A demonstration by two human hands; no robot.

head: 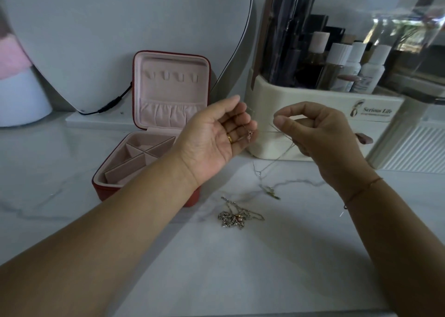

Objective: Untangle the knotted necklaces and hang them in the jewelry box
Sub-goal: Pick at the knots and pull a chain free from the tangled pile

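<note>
Marble counter [240, 268]: jewelry box [108, 191], necklace tangle [232, 218].

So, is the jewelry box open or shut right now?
Open: the jewelry box has its lid standing upright, showing pink lining and bare hooks, and the divided tray below is exposed.

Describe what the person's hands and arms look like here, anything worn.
Both forearms are bare, no sleeves in view. The left hand wears a gold ring on one finger. The right hand has a thin reddish-brown cord bracelet round its wrist. No gloves or watch.
</note>
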